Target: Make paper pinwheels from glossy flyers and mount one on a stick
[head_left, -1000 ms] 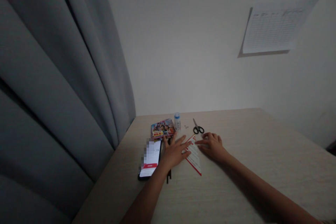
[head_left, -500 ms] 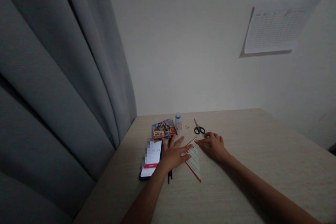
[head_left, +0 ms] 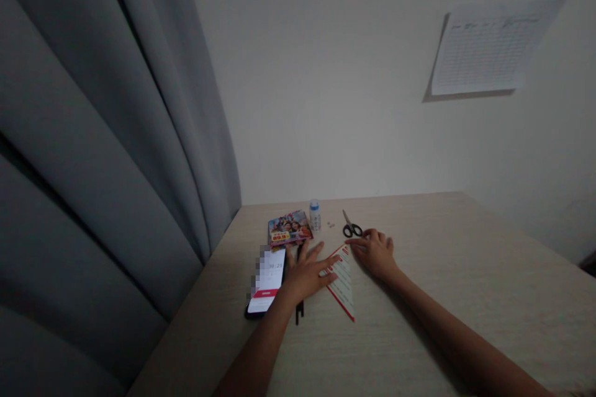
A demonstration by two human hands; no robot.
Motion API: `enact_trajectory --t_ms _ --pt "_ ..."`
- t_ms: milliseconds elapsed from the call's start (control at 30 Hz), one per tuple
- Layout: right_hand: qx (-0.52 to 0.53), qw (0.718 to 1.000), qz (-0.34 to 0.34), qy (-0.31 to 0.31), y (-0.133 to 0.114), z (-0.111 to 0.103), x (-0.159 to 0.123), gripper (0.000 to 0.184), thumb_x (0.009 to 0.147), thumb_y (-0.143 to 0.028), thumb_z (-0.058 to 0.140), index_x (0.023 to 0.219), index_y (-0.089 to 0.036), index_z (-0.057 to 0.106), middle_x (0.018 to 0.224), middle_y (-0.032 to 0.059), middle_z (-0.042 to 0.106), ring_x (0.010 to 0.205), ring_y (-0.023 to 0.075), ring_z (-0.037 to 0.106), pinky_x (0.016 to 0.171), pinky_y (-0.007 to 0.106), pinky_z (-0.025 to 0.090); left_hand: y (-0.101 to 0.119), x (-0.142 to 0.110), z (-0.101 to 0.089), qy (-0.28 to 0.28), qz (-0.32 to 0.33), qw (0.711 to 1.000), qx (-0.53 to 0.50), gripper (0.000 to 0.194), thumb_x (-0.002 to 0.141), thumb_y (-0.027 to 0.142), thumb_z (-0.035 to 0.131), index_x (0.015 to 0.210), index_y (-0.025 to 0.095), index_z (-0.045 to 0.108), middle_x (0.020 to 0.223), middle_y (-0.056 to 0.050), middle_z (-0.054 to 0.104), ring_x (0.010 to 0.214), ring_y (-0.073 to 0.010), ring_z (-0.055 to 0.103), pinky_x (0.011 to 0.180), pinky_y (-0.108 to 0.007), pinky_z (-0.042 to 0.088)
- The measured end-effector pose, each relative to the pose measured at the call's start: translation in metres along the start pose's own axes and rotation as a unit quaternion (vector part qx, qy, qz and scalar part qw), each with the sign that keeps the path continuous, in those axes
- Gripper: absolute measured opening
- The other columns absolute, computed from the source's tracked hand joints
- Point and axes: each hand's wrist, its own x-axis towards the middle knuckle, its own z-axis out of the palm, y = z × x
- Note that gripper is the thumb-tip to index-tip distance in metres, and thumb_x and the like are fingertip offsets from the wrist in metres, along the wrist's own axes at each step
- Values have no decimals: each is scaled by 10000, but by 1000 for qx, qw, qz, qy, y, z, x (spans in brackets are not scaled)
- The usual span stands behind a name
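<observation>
Head view: a paper triangle (head_left: 343,282) lies between both hands, its far corner at the right fingertips

The triangle, pale and printed with red along one edge, is flat on the table (head_left: 428,236), to the right of the left hand (head_left: 305,276) and to the left of the right hand (head_left: 376,254). Its longest visible side runs lengthwise, from a near corner pointing back towards the person to a far corner up by the right index finger. That side faces the right forearm; the red-edged side slants in under the left hand.

Of the two, the left hand has the greater hold: palm down, fingers spread wide, thumb and index laid over the paper's left part, the other fingers reaching across dark strips (head_left: 300,310) towards the phone (head_left: 274,279). The right hand is loosely curled, its index fingertip at the far corner; whether the thumb pinches the paper from below, I cannot tell.

Just beyond that corner lie the scissors (head_left: 349,225), handles close to the right fingers; contact there is too small to make out. The near corner is well clear of both hands
</observation>
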Motion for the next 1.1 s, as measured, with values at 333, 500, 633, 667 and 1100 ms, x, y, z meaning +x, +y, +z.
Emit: enact_trajectory --t_ms 333,500,633,667,1100 --pt "34 997 -15 63 5 9 1 314 921 -423 569 1214 -401 680 1316 84 487 1197 305 457 1076 582 265 -1 1 1 0 -5 1000 -15 504 904 708 427 1399 619 402 1650 68 229 1525 -400 7 1047 -781 -145" --pt "44 998 -11 39 0 5 11 222 907 -448 599 1008 -336 762 1277 83 531 1191 308 465 1067 571 282 -2 0 2 5 -3 1000 -17 500 900 718 427 1391 629 404 1651 66 226 1526 -393 9 1037 -776 -168" --pt "50 998 -18 30 -7 2 20 192 889 -413 625 949 -307 774 1282 84 551 1219 308 453 1084 594 255 -3 0 3 8 1 1000 -19 496 901 712 433 1389 635 400 1649 64 234 1527 -391 12 1033 -781 -169" --pt "50 998 -18 28 -8 2 22 183 881 -404 634 939 -303 776 1287 84 554 1225 309 450 1088 600 248 -3 1 4 8 1 1000 -20 495 900 710 439 1388 640 395 1649 66 233 1527 -390 10 1030 -784 -167" --pt "32 995 -93 -15 -5 -8 19 155 842 -423 689 946 -343 772 1347 60 535 1310 307 389 1138 661 123 -3 1 3 -4 -8 1000 -15 512 897 727 422 1399 640 376 1658 73 196 1528 -384 -4 1042 -781 -156"
